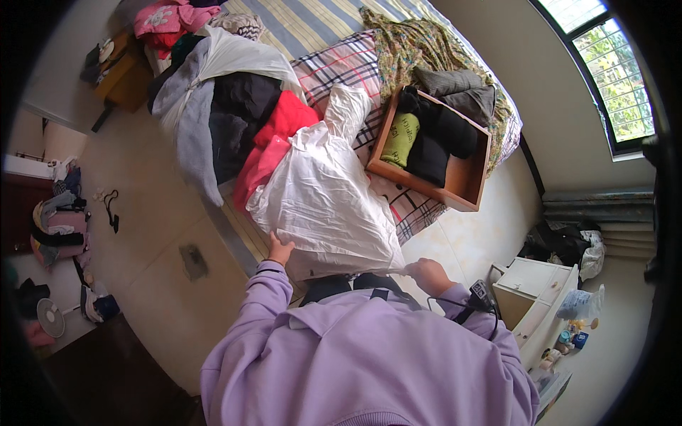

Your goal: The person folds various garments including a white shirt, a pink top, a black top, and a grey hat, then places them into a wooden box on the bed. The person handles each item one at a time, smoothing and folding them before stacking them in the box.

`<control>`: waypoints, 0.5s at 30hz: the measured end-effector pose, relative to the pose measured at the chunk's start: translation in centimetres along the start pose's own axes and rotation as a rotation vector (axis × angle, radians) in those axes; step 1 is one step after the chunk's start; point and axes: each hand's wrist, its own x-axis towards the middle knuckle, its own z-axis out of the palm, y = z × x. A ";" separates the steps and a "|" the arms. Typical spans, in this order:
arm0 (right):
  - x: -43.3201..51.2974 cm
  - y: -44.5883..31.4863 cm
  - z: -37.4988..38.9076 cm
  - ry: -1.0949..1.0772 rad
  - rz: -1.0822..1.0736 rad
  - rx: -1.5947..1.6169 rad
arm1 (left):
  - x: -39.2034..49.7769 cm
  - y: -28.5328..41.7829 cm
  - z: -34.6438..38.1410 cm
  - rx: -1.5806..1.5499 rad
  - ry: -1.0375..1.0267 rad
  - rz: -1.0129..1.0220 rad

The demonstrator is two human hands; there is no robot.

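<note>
A white long-sleeved garment [333, 197] lies spread across the near edge of the bed, one sleeve stretched away from me. At its lower left edge, my left hand [279, 250] grips the cloth. My right hand [430, 277] pinches the lower right corner and pulls the hem taut above my lap. Red clothing [287, 120] lies partly under the garment's left side. To its right, a wooden drawer [458, 201] rests on the plaid pillow [341, 66], holding folded black clothes [431, 154] and a rolled green cloth item [401, 139] with printed letters.
An open white sack [245, 56] with dark and grey clothes stands left on the striped bed [298, 21]. Beyond the drawer lie a floral cloth [405, 48] and folded grey clothes [453, 82]. A white cabinet [533, 285] stands at my right, below a window [613, 80].
</note>
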 end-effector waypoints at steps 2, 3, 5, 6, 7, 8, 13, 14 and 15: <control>-0.1 0.0 -0.3 0.020 0.014 -0.005 | 0.5 -0.2 0.3 -0.014 -0.002 0.030; -0.1 0.0 -0.3 0.024 0.004 -0.016 | 0.5 0.0 0.3 -0.112 -0.091 0.042; 0.0 0.3 -0.2 0.053 0.024 0.003 | -0.7 0.9 -0.3 -0.274 -0.314 -0.088; 0.0 0.5 0.0 0.057 0.026 0.001 | -1.9 1.6 -0.4 -0.130 -0.240 -0.037; 0.0 0.8 0.2 0.060 0.038 -0.012 | -3.6 2.3 -1.1 -0.066 -0.303 0.011; 0.0 1.2 0.5 0.053 0.050 -0.038 | -5.5 3.0 -1.9 -0.005 -0.373 0.036; 0.1 3.5 2.9 -0.102 0.119 -0.080 | -17.2 3.3 -7.6 0.129 -0.548 -0.053; 0.1 3.9 3.5 -0.143 0.103 -0.110 | -19.1 2.7 -7.8 0.111 -0.490 -0.089; 0.0 4.1 4.1 -0.200 0.095 -0.148 | -21.0 2.0 -8.1 0.080 -0.425 -0.122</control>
